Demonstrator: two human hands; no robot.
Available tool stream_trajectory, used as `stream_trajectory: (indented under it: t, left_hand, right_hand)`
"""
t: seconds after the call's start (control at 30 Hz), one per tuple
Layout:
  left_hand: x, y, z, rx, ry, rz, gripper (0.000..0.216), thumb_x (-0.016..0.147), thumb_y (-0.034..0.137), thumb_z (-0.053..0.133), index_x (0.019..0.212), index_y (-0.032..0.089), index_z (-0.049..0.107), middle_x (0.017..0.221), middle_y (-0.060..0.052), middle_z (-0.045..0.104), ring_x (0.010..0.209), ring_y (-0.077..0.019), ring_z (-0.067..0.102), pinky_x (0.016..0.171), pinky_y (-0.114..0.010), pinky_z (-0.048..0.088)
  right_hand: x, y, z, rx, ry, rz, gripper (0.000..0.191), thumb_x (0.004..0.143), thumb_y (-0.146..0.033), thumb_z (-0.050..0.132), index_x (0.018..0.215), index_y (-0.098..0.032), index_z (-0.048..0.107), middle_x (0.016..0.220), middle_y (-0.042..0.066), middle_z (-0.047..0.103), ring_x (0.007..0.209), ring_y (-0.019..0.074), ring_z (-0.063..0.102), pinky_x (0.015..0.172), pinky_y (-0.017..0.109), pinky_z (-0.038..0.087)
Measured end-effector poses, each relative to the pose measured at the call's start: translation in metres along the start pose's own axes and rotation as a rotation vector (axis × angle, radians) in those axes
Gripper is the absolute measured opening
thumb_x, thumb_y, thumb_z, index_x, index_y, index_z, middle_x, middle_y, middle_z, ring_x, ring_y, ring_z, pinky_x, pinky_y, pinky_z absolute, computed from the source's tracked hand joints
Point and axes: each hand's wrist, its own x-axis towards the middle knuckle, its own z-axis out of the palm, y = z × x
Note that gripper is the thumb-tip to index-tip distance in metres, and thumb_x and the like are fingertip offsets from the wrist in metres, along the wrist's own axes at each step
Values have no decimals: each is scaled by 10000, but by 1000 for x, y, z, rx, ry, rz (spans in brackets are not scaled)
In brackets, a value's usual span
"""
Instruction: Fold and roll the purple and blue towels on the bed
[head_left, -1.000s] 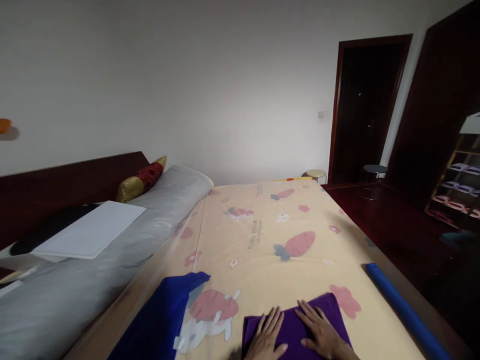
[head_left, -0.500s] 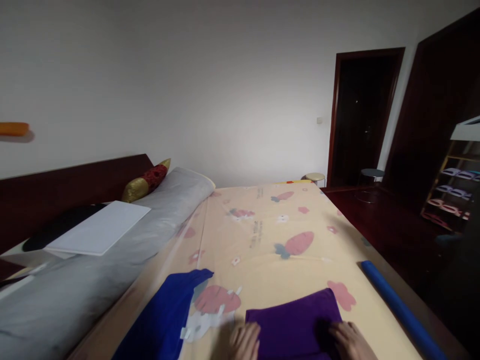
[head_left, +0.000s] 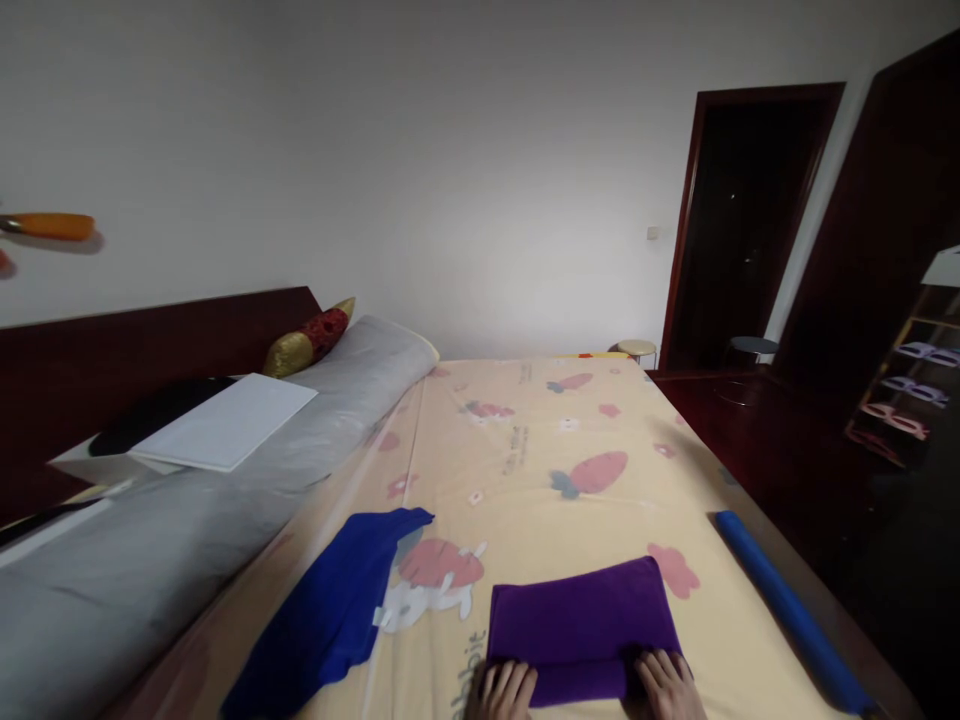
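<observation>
Two hands, left hand (head_left: 504, 690) and right hand (head_left: 667, 686), grip the near corners of a folded purple cloth (head_left: 581, 625), holding it flat on the patterned bed (head_left: 540, 470).

Purple cloth (head_left: 581, 625), blue cloth (head_left: 330, 620), yellow strawberry-print sheet (head_left: 540, 470).

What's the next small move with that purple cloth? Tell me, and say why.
Probably roll or fold the near edge forward once more. Both hands, left hand and right hand, grip the near edge of the purple cloth, which looks turned over there, while the rest lies flat on the bedsheet.
</observation>
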Motion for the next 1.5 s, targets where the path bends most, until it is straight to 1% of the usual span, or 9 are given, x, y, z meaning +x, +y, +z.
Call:
stream_trajectory:
  t: [0.23,0.43,0.53,0.63,0.8,0.97,1.17,1.37,1.5]
  left_hand:
    - [60,32,-3,-56,-237,-441,541,768,83,419,1247,227,625,1252,-77,665,1202,-288,577,1061,-503,425]
    - [95,70,-6,-184,-113,-187,677,795,112,420,1450,274,362,1441,3,493,1294,-208,498,1076,-406,433]
    - [87,61,-24,-164,-84,-89,685,872,227,434,1504,284,177,1519,24,359,1355,-199,422,1082,-402,415]
    - [67,32,-47,-103,-77,-98,658,935,339,404,1513,291,93,1538,26,321,1375,-191,389,1082,-370,396]
    - [44,7,-51,-83,-95,-189,680,913,380,438,1511,285,127,1530,13,348,1373,-203,394,1103,-362,360]
    - [66,34,-23,-86,-160,-426,625,843,271,449,1457,212,346,1490,-86,421,1367,-301,396,1119,-534,322]
    - [98,72,-3,-220,-103,-168,538,881,213,398,1413,284,434,1406,-2,540,1269,-210,523,1076,-382,416]
    - [77,10,-32,-162,-182,-319,481,958,435,343,1416,307,417,1455,-4,478,1318,-231,471,1072,-460,415]
    - [74,-10,-43,-145,-306,-453,505,963,422,284,1412,237,422,1492,-76,406,1385,-287,369,1120,-620,267]
  right_hand:
    - [53,-38,-10,-23,-63,321,294,687,-226,552,951,-205,681,1005,111,711,983,332,602,923,507,409]
    - [63,-70,29,111,107,50,496,802,-193,468,1287,-240,562,1274,50,637,1131,233,611,968,385,477]
    - [54,-58,21,113,115,-64,572,885,-294,475,1445,-248,372,1396,41,534,1237,226,545,1011,368,459]
    - [36,-27,1,41,95,9,658,919,-413,487,1502,-252,226,1437,46,483,1289,243,493,1058,392,417]
    - [14,6,-14,11,3,152,641,928,-487,457,1497,-294,235,1474,30,430,1318,262,459,1079,435,381]
    - [34,-17,-1,-3,50,327,505,937,-472,406,1386,-248,465,1422,84,497,1299,313,477,1067,555,352]
    - [72,-60,3,210,-76,157,384,959,-394,380,1291,-306,553,1302,21,620,1196,224,574,1022,425,430]
    - [56,-8,2,120,-123,295,489,949,-527,372,1335,-271,527,1392,38,531,1295,279,486,1083,544,373]
    - [53,14,7,18,-165,390,507,941,-492,362,1324,-216,546,1410,88,492,1324,327,440,1071,616,353]
